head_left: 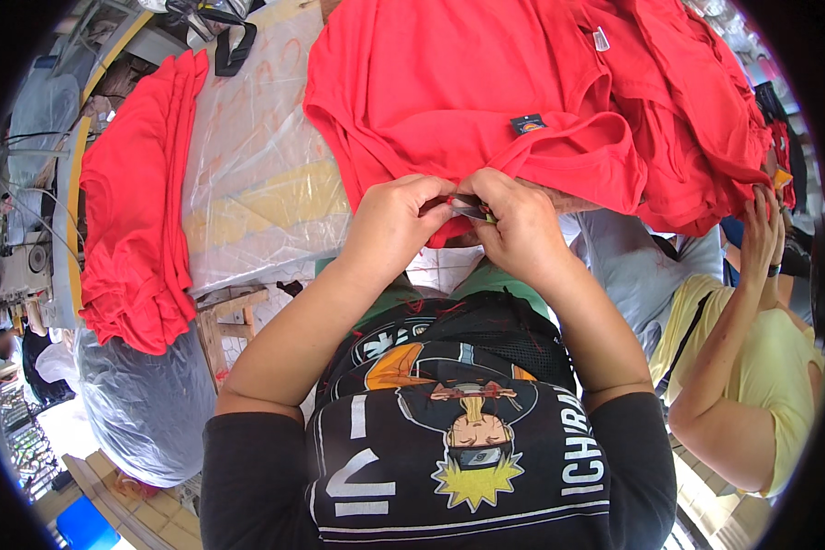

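A red shirt (449,64) is spread over the table, its lower part hanging over the near edge in front of me. A dark label (528,124) shows on it. My left hand (390,220) is closed, pinching a bit of red fabric between thumb and forefinger. Close against it, my right hand (524,225) is closed around small metal thread snips (470,210). The blades point left, toward the pinched fabric. My fingers cover most of the tool, so whether it is cutting cannot be made out.
Folded red garments (142,202) lie at the table's left end. Clear plastic covers the tabletop (257,174); a black strap (234,48) rests at its far side. A co-worker in yellow (752,367) touches red garments on the right. A plastic-wrapped bundle (142,394) stands lower left.
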Available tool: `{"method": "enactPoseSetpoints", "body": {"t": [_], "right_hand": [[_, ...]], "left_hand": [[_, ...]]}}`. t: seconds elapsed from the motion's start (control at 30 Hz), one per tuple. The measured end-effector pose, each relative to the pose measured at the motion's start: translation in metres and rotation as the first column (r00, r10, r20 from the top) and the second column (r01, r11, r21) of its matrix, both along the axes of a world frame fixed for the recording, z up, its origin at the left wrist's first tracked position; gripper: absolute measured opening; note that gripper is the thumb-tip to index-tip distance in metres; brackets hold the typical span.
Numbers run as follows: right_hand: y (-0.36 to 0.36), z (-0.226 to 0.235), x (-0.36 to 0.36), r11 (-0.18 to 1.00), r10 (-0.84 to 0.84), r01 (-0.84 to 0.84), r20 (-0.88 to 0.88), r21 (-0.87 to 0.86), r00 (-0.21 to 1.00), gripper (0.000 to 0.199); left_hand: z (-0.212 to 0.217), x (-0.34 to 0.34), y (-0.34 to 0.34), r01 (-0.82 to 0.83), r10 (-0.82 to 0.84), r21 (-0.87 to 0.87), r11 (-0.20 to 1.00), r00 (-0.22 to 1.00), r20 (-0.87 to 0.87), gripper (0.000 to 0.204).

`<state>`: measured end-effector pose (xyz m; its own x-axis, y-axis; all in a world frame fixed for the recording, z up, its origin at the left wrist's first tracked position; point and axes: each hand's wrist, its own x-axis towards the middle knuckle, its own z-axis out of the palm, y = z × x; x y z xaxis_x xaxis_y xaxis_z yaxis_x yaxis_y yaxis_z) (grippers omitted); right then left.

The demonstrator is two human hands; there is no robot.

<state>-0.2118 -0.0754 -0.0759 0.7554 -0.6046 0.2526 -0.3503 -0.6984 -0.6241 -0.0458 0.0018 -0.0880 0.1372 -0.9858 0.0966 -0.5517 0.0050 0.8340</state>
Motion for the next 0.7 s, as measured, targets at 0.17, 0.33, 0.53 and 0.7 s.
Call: {"method": "enactPoseSetpoints", "body": {"t": [0.17,0.33,0.53,0.7], "right_hand": [[-0.006,0.0,-0.004,0.999,0.037,-0.037,-0.013,-0.027,0.999,0.026],[-0.015,0.016,-0.007,0.992,-0.009,0.008,0.008,0.128,1.0,0.024],[-0.026,0.02,-0.02,0.971,0.076,-0.071,-0.013,0.227,0.997,0.02],[-0.026,0.012,-0.02,0.973,0.121,-0.114,-0.023,0.2,0.992,0.017]], "left_hand": [[0.006,-0.002,-0.004,0.021,-0.023,0.095,0.995,1.0,0.012,0.021],[0.0,0.003,-0.004,-0.005,0.039,0.213,0.977,0.987,-0.157,0.015],[-0.003,0.006,-0.005,0.015,0.041,0.233,0.972,0.972,-0.232,0.017],[-0.002,0.006,-0.006,0.026,0.017,0.194,0.981,0.976,-0.219,0.016]]}}
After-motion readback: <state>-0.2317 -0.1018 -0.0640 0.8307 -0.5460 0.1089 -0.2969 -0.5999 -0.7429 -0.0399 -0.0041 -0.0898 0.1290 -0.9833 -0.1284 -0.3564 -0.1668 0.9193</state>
